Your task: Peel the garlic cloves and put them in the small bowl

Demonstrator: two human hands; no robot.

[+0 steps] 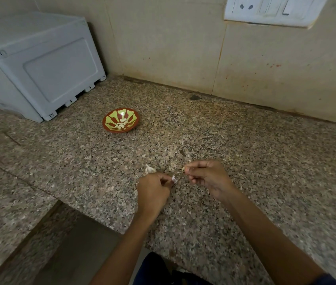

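On a speckled granite counter [235, 161], near its front edge, two bare hands work on garlic. The right hand [208, 176] has its fingers curled, with thumb and forefinger pinching a small pale garlic clove [183, 168] whose tip shows just past the fingertips. The left hand [154, 192], close beside it but apart, pinches a thin, papery scrap of white-pink skin [174, 179]. Just behind the left hand, a small cluster of unpeeled garlic [149, 169], white and papery, lies on the stone.

Farther back and to the left, well apart from the hands, sits the small bowl [109, 128], round and shallow, reddish-brown with a yellow-green petal pattern inside. Several peeled cloves [122, 124], smooth and cream-coloured, lie in its bottom.

Behind the bowl, in the far left corner, stands a boxy pale grey plastic appliance [39, 68] with a recessed panel on its side and small feet. Beige wall tiles [183, 48] rise behind the counter, flecked with a few reddish spots. At the upper right, a white switch and socket plate [269, 11] is fixed to the wall. No writing can be read anywhere.
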